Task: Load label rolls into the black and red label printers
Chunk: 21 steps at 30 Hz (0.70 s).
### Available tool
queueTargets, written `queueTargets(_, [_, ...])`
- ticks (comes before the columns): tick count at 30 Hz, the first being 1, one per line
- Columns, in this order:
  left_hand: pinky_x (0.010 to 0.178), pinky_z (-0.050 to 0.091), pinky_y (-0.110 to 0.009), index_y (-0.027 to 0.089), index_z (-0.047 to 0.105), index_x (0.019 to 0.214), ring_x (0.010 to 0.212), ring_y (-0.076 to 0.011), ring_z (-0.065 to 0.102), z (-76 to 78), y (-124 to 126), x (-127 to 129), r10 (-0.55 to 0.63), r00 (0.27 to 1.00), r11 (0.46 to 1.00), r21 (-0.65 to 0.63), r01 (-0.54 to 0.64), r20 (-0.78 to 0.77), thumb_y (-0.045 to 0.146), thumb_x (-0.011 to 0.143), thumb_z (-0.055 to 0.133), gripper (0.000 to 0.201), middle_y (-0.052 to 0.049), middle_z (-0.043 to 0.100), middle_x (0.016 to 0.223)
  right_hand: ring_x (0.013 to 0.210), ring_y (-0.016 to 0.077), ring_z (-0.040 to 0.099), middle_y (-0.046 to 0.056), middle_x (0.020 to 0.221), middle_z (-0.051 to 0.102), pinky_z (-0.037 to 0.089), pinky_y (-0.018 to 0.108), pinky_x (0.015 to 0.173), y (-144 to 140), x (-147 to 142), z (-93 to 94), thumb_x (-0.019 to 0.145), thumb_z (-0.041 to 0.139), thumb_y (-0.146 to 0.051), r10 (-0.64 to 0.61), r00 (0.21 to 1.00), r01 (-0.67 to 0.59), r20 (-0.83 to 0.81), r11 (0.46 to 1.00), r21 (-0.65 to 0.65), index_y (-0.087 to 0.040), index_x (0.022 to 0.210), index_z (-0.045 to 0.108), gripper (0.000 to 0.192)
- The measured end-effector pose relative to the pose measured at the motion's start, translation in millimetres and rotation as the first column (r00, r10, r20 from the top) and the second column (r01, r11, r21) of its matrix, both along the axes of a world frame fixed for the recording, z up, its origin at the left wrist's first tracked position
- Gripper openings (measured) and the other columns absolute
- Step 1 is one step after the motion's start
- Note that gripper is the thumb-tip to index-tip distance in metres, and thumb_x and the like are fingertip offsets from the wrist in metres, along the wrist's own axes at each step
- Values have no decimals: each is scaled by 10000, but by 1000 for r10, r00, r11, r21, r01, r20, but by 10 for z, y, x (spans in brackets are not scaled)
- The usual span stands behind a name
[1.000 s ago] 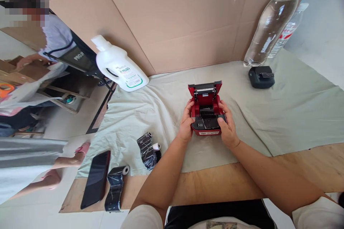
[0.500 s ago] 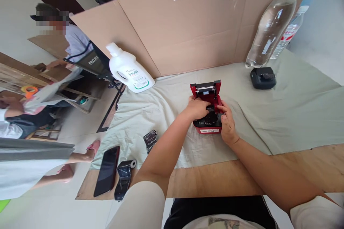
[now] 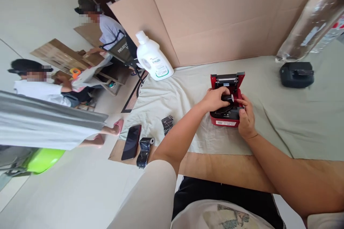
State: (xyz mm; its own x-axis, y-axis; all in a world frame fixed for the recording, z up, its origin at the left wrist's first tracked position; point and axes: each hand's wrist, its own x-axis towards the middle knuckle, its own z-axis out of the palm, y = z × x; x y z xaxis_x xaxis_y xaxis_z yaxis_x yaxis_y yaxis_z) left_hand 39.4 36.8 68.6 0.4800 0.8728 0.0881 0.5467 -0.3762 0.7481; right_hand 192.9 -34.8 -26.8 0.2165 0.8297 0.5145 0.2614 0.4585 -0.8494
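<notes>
Lifted into view since the earlier frame, a black roll [image 3: 228, 98] with a pale end is pinched in the left hand [image 3: 215, 99], seemingly just above the open red-and-black device [image 3: 230, 115]. Its lid [image 3: 227, 79] stands raised; it sits on pale cloth [image 3: 200, 94], the right hand [image 3: 247, 121] clasping its side.

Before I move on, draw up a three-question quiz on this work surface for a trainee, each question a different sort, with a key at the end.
1. True or false: the lid of the red-and-black device stands raised.
2. Multiple choice: the cap on the jug by the cardboard panel is A) blue, B) white, C) black.
3. Short answer: which hand holds the black roll at the device, and what does the other hand touch?

Key:
1. True.
2. B.
3. The left hand holds it; the right hand touches the device's right side.
</notes>
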Motion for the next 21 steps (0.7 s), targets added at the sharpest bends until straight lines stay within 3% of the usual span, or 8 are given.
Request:
queueTargets(3, [969,445,-387,185,598,1000,994,-220,639,132,-119,-378,19,943,991,-128,25,331,239,683,750,356,-47,684,1028,1390,309,428,115,1470,487,306,555,1166,6,3,2,938,410,-517,0,1000,0,1,1000,6,-216,1191,603,438])
queueTargets(5, [942,462,-411,178,617,995,960,-241,653,241,-184,-754,84,905,973,-232,17,417,316,658,789,403,-52,686,978,1395,309,424,122,1471,484,309,552,1165,0,0,13,941,408,-512,3,1000,-3,-2,1000,7,-213,1191,603,436])
queueTargets(7, [914,480,-420,169,660,938,921,-259,658,300,-235,-1159,149,936,956,-288,-54,319,353,626,803,390,-51,693,924,1400,311,421,123,1473,480,308,555,1166,-8,-6,23,949,405,-508,6,1000,-6,-4,1000,7,-215,1198,601,431])
queueTargets(10, [898,502,-407,173,698,906,921,-269,664,204,-309,-1641,186,981,938,-288,-193,-55,351,613,771,350,-41,712,912,1403,316,419,116,1470,487,305,568,1163,-10,-15,19,955,410,-507,5,1000,-5,-19,1000,18,-223,1203,600,422])
queueTargets(12, [910,503,-400,186,709,943,954,-277,665,41,-374,-1823,182,924,930,-248,-273,-335,349,626,733,356,-42,724,950,1400,317,423,114,1466,494,306,571,1160,-3,-19,6,955,423,-505,4,999,-3,-36,1000,31,-222,1202,603,416])
queueTargets(14, [942,492,-403,194,715,990,1010,-294,655,-122,-450,-1920,179,834,932,-183,-314,-521,357,634,709,392,-60,723,1023,1395,316,427,118,1466,495,307,570,1159,4,-19,-8,953,433,-503,3,999,-2,-47,999,35,-218,1198,607,414])
queueTargets(17, [982,480,-391,200,707,1075,1085,-297,630,-240,-566,-2037,236,815,925,-134,-355,-529,467,685,666,474,-87,692,1151,1393,317,426,117,1470,490,306,574,1158,8,-17,-16,953,435,-502,7,999,-5,-45,999,32,-217,1197,609,414])
queueTargets(21, [937,506,-367,180,659,1145,1044,-248,628,-206,-678,-2270,368,817,870,-145,-471,-444,474,752,543,505,-89,675,1166,1389,316,430,123,1481,480,308,576,1155,0,-15,-9,956,431,-503,12,999,-11,-36,1000,29,-216,1204,604,417])
